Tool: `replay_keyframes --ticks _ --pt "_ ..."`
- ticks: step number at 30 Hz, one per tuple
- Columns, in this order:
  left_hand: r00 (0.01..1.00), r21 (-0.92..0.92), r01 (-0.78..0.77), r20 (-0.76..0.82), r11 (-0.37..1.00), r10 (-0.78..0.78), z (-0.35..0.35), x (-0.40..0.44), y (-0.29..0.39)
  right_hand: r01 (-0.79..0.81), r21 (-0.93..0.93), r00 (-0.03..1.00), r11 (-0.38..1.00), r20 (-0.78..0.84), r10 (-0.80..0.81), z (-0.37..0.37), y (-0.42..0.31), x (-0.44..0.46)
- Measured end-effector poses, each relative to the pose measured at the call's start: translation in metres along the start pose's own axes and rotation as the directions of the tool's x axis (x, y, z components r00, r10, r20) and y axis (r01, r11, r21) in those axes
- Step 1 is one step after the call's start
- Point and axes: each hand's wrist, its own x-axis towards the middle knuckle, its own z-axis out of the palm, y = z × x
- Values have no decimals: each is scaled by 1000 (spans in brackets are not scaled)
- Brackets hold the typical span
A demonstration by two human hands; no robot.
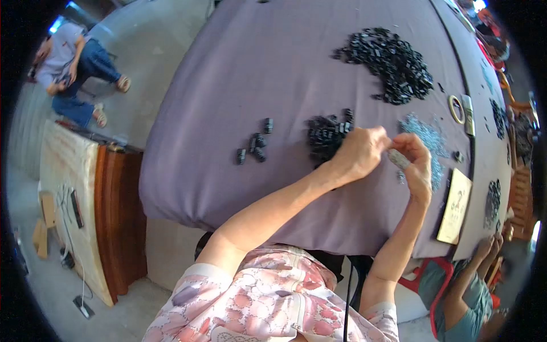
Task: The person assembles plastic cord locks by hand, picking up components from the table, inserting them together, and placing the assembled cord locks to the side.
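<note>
Over the purple-grey cloth, my left hand (pixel 362 151) is closed, fingertips pinched close to my right hand; what they hold, if anything, is too small to name. My right hand (pixel 419 165) has curled fingers around a small greyish piece (pixel 399 159). A pile of small black parts (pixel 326 137) lies just beside my left hand, partly hidden by it. Behind and under my right hand spreads a heap of small light-blue pieces (pixel 424 134). Several black cylindrical bundles (pixel 259 140) stand or lie farther left.
A large black heap (pixel 390 62) is at the far side of the cloth-covered table (pixel 239 68). To the right are a tape ring (pixel 456 109), a tube (pixel 468 114) and a printed card (pixel 454 206). One person (pixel 68 62) sits far left; another (pixel 467 290) works at right.
</note>
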Motion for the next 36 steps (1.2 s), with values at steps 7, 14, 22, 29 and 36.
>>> replay_keyframes --ticks 7,14,22,29,36 --pt "986 -166 155 83 974 -142 -7 6 6 -12 -412 996 911 -82 -23 -20 -1 -4" --pt "948 -218 292 198 931 -250 -6 5 10 77 -39 994 996 -77 -80 -2 -9 -4" --pt "930 -304 325 274 896 -244 -2 -1 13 110 -9 994 994 30 -110 4 -11 -4" --pt "995 -17 73 -74 997 -74 -31 16 11 100 -34 974 994 -200 -105 5 -7 0" --pt "989 564 32 -138 825 56 -55 21 -5 95 -70 962 993 -250 -110 6 -6 1"
